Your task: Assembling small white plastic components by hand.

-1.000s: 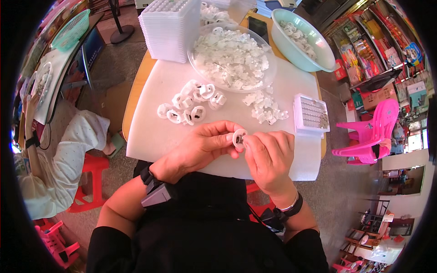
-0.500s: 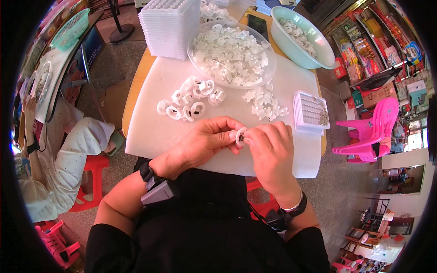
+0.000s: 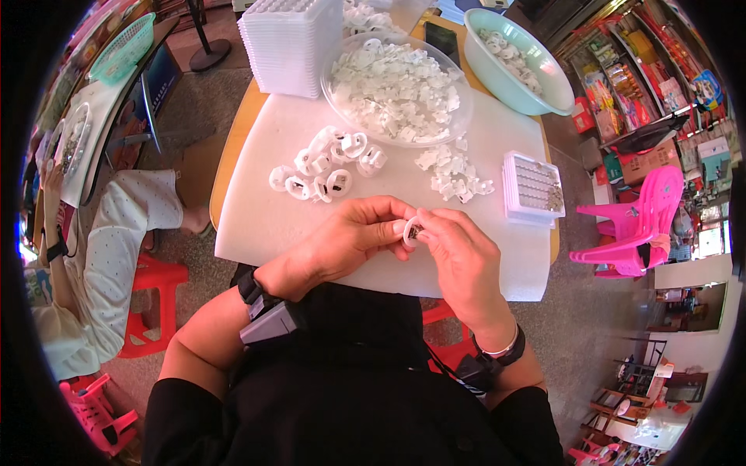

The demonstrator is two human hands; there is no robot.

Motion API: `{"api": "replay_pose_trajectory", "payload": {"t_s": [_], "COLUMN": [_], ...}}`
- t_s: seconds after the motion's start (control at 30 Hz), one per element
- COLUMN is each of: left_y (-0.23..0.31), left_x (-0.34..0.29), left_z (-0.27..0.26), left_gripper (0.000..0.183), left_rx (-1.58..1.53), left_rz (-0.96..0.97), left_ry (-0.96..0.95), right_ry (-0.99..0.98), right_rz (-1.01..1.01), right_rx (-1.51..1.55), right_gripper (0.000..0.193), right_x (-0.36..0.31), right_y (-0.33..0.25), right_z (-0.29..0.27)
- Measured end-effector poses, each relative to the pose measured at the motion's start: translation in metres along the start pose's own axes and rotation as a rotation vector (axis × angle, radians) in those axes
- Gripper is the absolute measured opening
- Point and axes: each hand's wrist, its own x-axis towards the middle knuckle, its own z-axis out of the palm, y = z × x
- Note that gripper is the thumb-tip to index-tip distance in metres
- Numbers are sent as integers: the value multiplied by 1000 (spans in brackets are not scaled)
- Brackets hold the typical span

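We've got a white foam-looking sheet (image 3: 272, 225) spread over the round wooden table (image 3: 233, 147), matte and soft-edged, and pretty much everything sits on it. At the far edge there's a tall stack of clear ribbed plastic trays (image 3: 289, 43), then a wide clear bowl (image 3: 458, 116) heaped with small white plastic pieces, and beside that a mint green basin (image 3: 544, 93) with a thinner layer of the same stuff. Off to our right sits a smaller stack of gridded white trays (image 3: 532, 186), a few dark bits in the cells.

Closer in there's a cluster of white ring-shaped clips (image 3: 326, 163) on the sheet, glossy and round, and a loose scatter of small white parts (image 3: 454, 171) just beyond our right hand.

Now the bit that matters: the small white ring piece (image 3: 410, 231) is pinched right between both hands, just above the near edge of the sheet. Our left hand (image 3: 342, 245) closes on it from the left with thumb and fingertips, our right hand (image 3: 462, 260) from the right, so neither is really nearer. It looks like a tiny dark insert sits in its middle, too small to say more. Can't tell its long axis.
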Motion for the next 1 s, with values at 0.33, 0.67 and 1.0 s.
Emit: {"api": "replay_pose_trajectory", "payload": {"t_s": [0.33, 0.67, 1.0], "left_y": [-1, 6, 4], "left_x": [-1, -2, -1], "left_z": [-3, 1, 1], "left_gripper": [24, 21, 24], "left_rx": [38, -74, -84], "left_rz": [-14, -63, -55], "left_ry": [-32, -33, -15], "right_ry": [40, 29, 77], "right_rz": [103, 341, 422], "right_rx": [142, 490, 615], "right_gripper": [18, 9, 9], "right_x": [3, 3, 3], "right_y": [-7, 7, -3], "right_z": [0, -1, 10]}}
